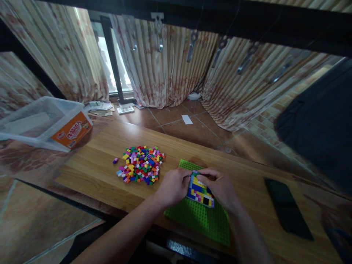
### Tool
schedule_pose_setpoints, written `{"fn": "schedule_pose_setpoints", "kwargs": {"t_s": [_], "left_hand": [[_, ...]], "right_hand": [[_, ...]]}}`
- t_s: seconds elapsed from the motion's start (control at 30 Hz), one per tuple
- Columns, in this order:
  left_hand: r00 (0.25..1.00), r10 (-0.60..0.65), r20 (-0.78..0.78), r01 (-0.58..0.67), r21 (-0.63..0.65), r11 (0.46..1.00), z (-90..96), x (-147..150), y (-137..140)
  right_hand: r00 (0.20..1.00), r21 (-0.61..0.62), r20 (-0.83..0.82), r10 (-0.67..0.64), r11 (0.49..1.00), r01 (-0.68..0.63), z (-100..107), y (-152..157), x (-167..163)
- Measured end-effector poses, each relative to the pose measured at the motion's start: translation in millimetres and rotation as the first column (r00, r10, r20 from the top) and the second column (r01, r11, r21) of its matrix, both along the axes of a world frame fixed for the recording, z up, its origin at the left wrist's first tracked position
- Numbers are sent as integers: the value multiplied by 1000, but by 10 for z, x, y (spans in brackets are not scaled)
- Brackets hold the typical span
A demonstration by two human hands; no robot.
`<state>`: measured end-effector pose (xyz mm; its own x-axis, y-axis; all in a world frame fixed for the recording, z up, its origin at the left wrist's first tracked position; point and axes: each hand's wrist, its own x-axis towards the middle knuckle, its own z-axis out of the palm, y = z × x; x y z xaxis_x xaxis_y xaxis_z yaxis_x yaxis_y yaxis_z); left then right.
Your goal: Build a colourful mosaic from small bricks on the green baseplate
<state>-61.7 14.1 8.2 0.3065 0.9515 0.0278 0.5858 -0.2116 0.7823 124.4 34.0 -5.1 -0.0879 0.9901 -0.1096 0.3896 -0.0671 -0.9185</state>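
Observation:
A flat build of toy bricks (198, 195) in yellow, blue, white and pink, with one dark patch, is over the green studded baseplate (203, 222). My left hand (173, 186) is closed at the build's far left corner, its fingertips gripping the edge. My right hand (221, 189) closes on the far right side, thumb and fingers bent over the bricks. Between my fingertips, greenish and purple bricks show at the far edge. Whether a loose brick is pinched there is hidden. I cannot tell whether the build is attached to the baseplate or merely over it.
Left of my hands, a pile of small coloured bricks (141, 165) covers part of the wooden table (96, 161), with a stray purple brick (115, 160) beside it. A black phone (287, 209) lies at the right. A clear plastic bin (63, 124) stands beyond the table's left end.

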Motion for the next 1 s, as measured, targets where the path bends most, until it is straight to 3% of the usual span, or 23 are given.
{"fn": "schedule_pose_setpoints", "kwargs": {"t_s": [0.13,0.3,0.47,0.8,1.0], "left_hand": [[1000,-5,8,5,-10,1000,-1,-6,14],[992,103,71,-101,-31,994,-59,-30,41],[959,125,254,-115,-56,992,-89,-37,55],[907,49,419,-58,10,998,-79,-5,30],[887,46,460,-46,-10,999,-47,20,7]], "right_hand": [[1000,28,3,-22,999,22,-41,-31,-14],[990,8,-97,-105,994,107,-48,-43,34],[958,136,-181,-224,959,250,66,-15,87],[996,259,-17,91,962,-84,228,-183,-176],[998,302,-1,58,952,-55,232,-191,-216]]}}
